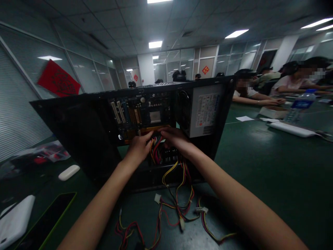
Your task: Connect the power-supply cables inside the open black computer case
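Note:
Both my hands reach into an open black computer case (96, 173) standing on the table. My left hand (139, 147) is closed at the thick bundle of coloured power cables (155, 151), by the lower edge of the motherboard (162, 104). Fingers of my right hand (174, 139) are bent around the top of the same bundle; its connector end is hidden between the hands. Up and to the right sits the silver power supply (205, 111) with its fan. Loose cables with white plugs (157, 198) hang out of the case and spread over the table in front.
On the left lie a white oval case (69, 172), a green-edged dark phone-like slab (49, 222), a white device (17, 220) and plastic bags (49, 152). To the right are a water bottle (301, 106), a small box (273, 111) and a white strip (292, 128). Other people sit beyond.

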The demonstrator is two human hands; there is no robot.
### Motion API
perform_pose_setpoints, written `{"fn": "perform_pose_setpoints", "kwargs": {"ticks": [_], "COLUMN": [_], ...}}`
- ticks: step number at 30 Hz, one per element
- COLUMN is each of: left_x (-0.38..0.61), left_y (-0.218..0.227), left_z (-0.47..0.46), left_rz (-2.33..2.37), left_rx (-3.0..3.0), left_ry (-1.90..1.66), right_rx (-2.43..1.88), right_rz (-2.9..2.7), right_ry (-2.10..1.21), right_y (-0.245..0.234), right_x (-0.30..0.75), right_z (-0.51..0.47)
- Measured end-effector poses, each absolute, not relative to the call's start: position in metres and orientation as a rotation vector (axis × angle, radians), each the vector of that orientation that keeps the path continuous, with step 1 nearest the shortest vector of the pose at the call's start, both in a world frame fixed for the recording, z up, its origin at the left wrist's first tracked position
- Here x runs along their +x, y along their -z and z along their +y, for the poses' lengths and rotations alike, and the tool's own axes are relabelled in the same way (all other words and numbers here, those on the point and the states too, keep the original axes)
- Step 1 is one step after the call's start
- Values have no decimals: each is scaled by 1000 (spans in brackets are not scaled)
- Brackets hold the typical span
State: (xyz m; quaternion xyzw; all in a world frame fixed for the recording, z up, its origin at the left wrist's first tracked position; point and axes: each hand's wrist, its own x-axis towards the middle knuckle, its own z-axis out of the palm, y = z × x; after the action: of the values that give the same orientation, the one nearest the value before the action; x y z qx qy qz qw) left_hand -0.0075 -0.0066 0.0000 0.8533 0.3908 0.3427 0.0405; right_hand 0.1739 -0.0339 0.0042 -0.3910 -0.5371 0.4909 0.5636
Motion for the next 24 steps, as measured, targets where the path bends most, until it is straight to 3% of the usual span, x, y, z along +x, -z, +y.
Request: {"fn": "perform_pose_setpoints", "kwargs": {"ticks": [24], "left_x": [-9], "left_y": [-3], "left_z": [-15], "left_rz": [1420], "left_rx": [2723], "left_ry": [-883], "right_rx": [-982], "right_rz": [-1301], "right_ry": [-1119], "right_y": [-8], "right_x": [169], "right_z": [-37]}}
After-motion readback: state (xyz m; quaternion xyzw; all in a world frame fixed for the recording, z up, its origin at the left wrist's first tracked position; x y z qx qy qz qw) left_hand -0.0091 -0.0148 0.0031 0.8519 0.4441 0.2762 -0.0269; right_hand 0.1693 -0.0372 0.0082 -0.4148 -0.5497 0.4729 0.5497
